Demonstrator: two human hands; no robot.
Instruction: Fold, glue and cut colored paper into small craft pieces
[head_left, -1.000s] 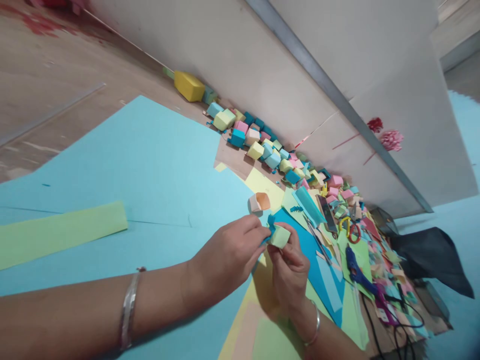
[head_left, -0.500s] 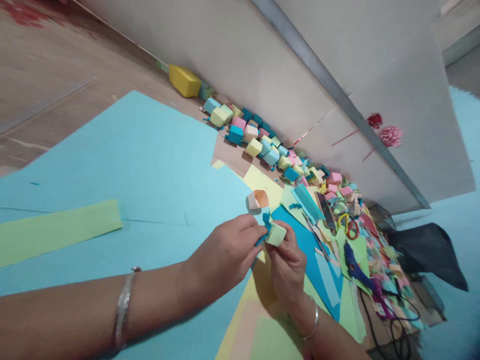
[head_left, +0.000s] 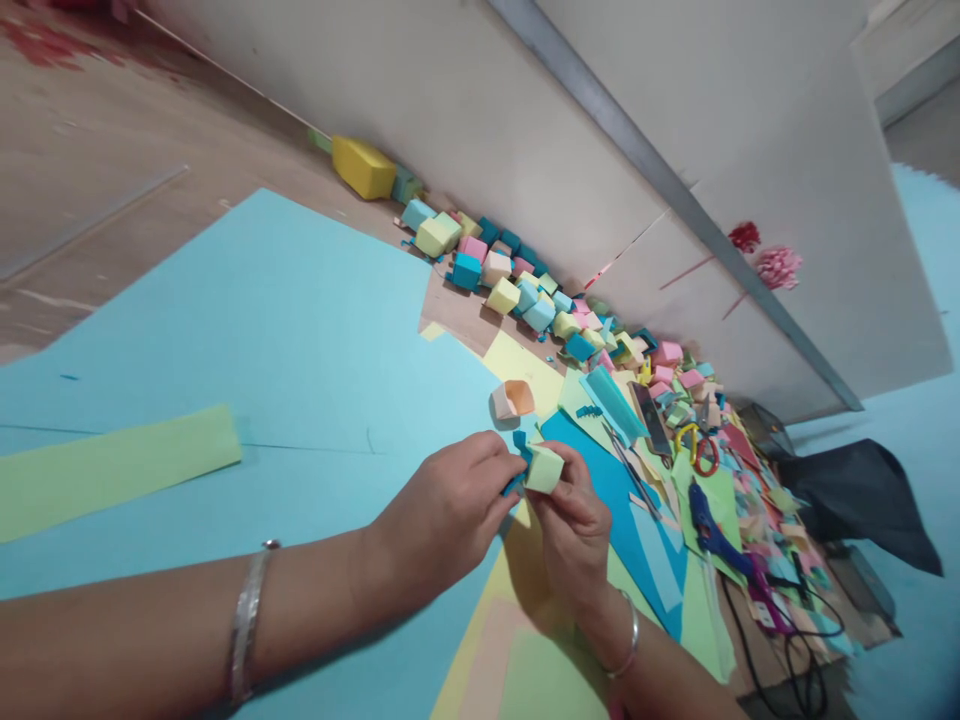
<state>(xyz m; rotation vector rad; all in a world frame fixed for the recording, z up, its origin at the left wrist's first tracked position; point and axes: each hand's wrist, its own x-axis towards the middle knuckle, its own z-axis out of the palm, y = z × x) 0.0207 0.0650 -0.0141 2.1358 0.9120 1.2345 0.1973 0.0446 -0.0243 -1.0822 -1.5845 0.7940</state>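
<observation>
Both hands meet above the sheets of coloured paper. My right hand point(head_left: 574, 525) is closed round a small light-green paper cube point(head_left: 543, 468). My left hand point(head_left: 450, 510) pinches a dark-blue paper strip point(head_left: 517, 465) against the cube's left side. A small orange open paper box point(head_left: 513, 399) sits just beyond the hands. Silver bangles show on both wrists.
A large light-blue sheet point(head_left: 262, 330) carries a green paper strip point(head_left: 112, 465). Several coloured paper cubes point(head_left: 517, 285) line the white wall, with a yellow block point(head_left: 364, 167) at the far end. Scissors point(head_left: 694, 445), a blue glue gun point(head_left: 709, 530) and scraps lie right.
The hands and the cube have shifted slightly left and down in view, still held together. The camera has moved a little.
</observation>
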